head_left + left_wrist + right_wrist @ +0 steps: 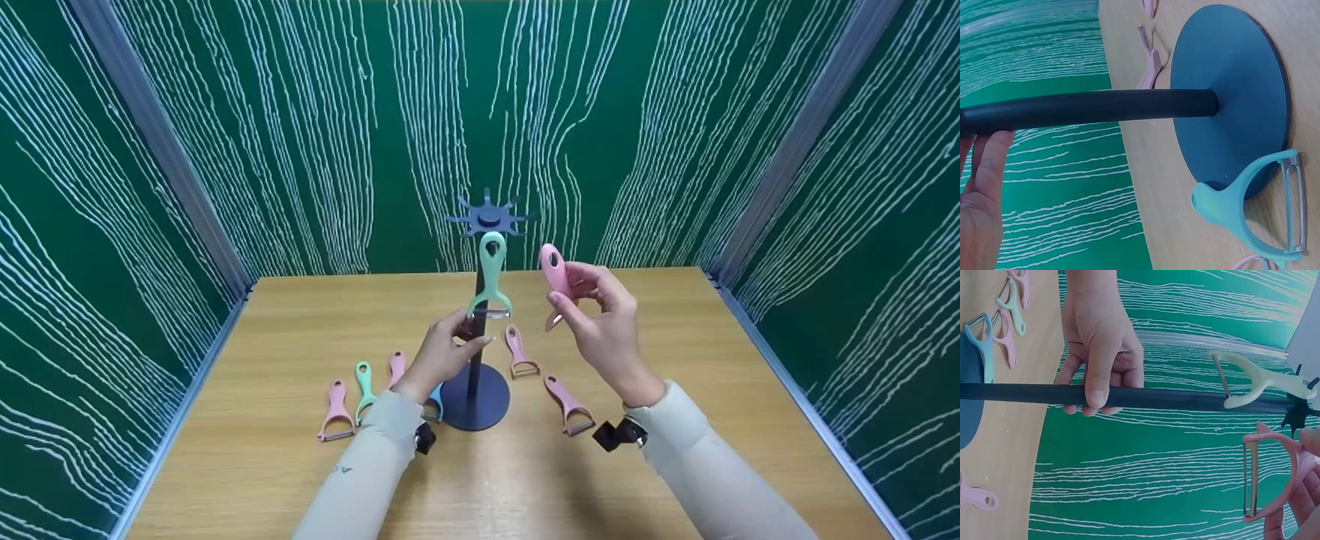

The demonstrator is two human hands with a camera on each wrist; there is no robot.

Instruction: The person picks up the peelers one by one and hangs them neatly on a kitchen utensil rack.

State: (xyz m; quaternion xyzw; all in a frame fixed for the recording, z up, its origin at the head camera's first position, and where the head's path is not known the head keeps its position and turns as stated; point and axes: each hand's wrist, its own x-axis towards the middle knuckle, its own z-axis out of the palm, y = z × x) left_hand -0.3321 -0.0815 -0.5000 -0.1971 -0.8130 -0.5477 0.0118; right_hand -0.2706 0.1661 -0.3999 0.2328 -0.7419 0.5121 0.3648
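A dark stand with a round base (491, 416), an upright pole (1174, 399) and a star-shaped hook top (489, 214) stands on the table. My left hand (441, 351) grips the pole about midway, thumb on one side and fingers round the other, as the right wrist view shows. From a front hook hangs a light green peeler (492, 274), blade down. To the right of the hook top, my right hand (609, 324) pinches a pink peeler (553, 268) by its handle, holed end up. Its blade (1252, 479) shows in the right wrist view, apart from the pole.
Left of the base lie a pink peeler (337, 411), a green peeler (364, 388), another pink one (397, 364) and a blue peeler (1230, 205) by the base. Two pink peelers (517, 349) lie right of it. Green, white-lined walls (510, 112) surround the wooden table (660, 450).
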